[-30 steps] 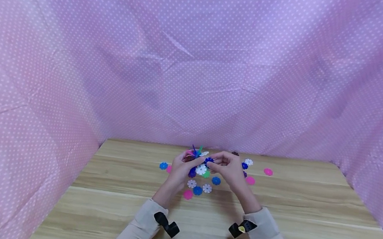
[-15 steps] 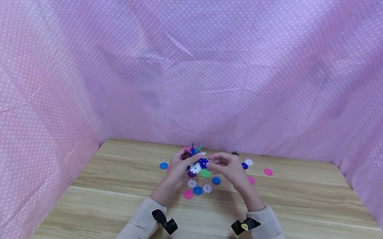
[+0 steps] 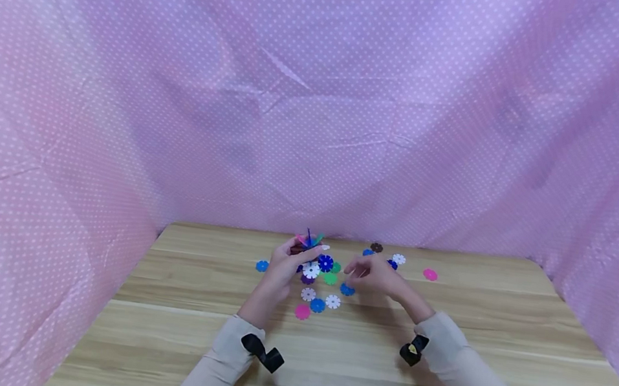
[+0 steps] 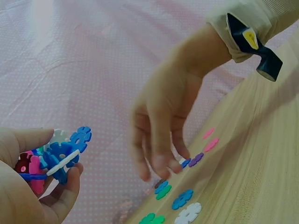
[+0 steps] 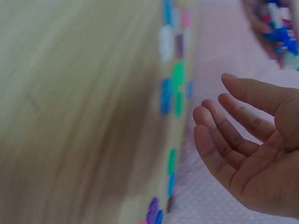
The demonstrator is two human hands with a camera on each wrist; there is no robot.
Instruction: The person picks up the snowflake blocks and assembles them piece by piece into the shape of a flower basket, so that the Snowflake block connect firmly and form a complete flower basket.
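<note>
Presently, a person's left hand (image 3: 276, 270) is gripping a many-coloured cluster of interlocked plastic discs (image 4: 60, 158), its fingers curling round from below while the thumb is resting along the top. Blue, white, pink and dark red notched pieces are showing in that cluster. To the right of the cluster and apart from it, the right hand (image 3: 375, 273) is hovering, its fingers hanging relaxed and slightly bent, with the thumb standing away from them. Just right of the cluster, two bright green flower-shaped discs (image 3: 330, 278) are lying on the pale wood-grain tabletop (image 3: 331, 385). Nearer the person than the cluster, two white notched discs (image 3: 333, 302), a round mid-blue disc (image 3: 317, 305) and a hot-pink disc (image 3: 302, 312) are forming a small group. Left of the cluster, a lone bright-blue disc (image 3: 262, 266) is lying flat. Far to its right, a second hot-pink disc (image 3: 430, 275) is sitting beyond a white disc (image 3: 398, 259) and a dark brown one (image 3: 376, 247). Behind the cluster, a pink cloth with white dots (image 3: 314, 154) is hanging.
</note>
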